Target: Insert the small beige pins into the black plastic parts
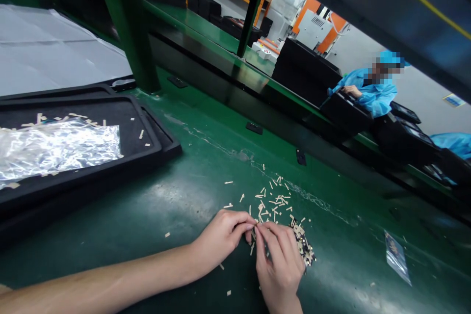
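My left hand (224,235) and my right hand (277,257) meet fingertip to fingertip over the green table (184,191). Both pinch closed around something too small to make out. Just beyond them lie scattered thin beige strips (277,200). Against the outer side of my right hand sits a small heap of dark and beige pieces (304,245), partly covered by that hand.
Black trays (162,144) at the left hold a shiny clear plastic sheet (62,147) and beige scraps. A small plastic bag (397,257) lies at the right. A green post (128,29) rises behind the trays. Across the bench, a person in blue (375,93) works.
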The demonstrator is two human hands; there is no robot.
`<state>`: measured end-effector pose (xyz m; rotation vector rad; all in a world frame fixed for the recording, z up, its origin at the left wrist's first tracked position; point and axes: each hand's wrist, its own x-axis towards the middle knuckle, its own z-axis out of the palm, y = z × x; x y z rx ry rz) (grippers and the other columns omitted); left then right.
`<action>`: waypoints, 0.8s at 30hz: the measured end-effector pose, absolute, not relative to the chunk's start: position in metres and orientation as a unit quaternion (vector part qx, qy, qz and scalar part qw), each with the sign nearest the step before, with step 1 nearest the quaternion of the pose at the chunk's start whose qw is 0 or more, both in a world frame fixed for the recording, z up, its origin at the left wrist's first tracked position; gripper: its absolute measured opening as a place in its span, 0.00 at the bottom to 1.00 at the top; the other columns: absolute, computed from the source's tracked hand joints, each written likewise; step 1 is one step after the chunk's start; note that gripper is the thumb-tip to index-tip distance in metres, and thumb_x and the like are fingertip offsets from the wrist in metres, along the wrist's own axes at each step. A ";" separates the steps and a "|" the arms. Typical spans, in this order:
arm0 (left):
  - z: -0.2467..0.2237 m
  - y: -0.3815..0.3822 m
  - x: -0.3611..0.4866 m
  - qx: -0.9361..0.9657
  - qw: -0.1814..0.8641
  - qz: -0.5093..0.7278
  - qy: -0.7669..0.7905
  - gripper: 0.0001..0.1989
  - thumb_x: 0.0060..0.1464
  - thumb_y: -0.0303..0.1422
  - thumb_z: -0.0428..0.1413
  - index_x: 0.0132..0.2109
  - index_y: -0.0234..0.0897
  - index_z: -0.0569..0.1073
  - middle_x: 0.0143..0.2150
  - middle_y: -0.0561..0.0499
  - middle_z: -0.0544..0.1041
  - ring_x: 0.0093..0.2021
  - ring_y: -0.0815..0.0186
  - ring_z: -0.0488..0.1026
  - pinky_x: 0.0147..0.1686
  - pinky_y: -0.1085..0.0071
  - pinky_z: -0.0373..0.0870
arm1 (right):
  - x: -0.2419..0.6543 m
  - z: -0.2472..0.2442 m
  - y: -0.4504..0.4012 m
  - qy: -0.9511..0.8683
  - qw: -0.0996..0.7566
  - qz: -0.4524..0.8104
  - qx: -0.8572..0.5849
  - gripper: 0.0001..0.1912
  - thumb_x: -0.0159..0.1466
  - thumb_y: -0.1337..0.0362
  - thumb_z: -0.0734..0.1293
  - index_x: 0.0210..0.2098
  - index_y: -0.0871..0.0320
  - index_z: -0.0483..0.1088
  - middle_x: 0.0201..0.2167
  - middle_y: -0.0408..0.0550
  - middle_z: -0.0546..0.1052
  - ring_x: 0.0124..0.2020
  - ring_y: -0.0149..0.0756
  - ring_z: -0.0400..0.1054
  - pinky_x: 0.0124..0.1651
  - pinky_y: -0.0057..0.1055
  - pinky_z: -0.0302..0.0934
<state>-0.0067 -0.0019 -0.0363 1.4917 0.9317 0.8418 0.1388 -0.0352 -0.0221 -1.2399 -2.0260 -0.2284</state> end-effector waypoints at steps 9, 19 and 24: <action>-0.029 -0.002 -0.008 0.665 0.518 0.357 0.401 0.13 0.58 0.27 0.45 0.30 0.33 0.72 0.24 0.54 0.72 0.24 0.73 0.66 0.30 0.78 0.61 | 0.139 -0.022 -0.038 -0.794 0.378 -0.089 -0.468 0.12 0.54 0.78 0.67 0.37 0.60 0.70 0.31 0.51 0.75 0.33 0.36 0.68 0.35 0.33 0.64; -0.027 -0.003 -0.009 0.650 0.546 0.338 0.405 0.11 0.56 0.28 0.47 0.31 0.33 0.72 0.23 0.55 0.70 0.23 0.73 0.63 0.25 0.79 0.58 | 0.138 -0.019 -0.036 -0.757 0.397 0.009 -0.519 0.06 0.58 0.74 0.64 0.32 0.58 0.70 0.28 0.48 0.72 0.31 0.35 0.66 0.33 0.33 0.62; -0.023 -0.003 -0.010 0.590 0.617 0.339 0.395 0.11 0.55 0.31 0.48 0.30 0.31 0.72 0.22 0.54 0.69 0.22 0.73 0.61 0.23 0.79 0.57 | 0.141 -0.020 -0.033 -0.741 0.408 0.031 -0.532 0.05 0.60 0.72 0.63 0.31 0.58 0.69 0.25 0.46 0.72 0.26 0.32 0.66 0.29 0.29 0.60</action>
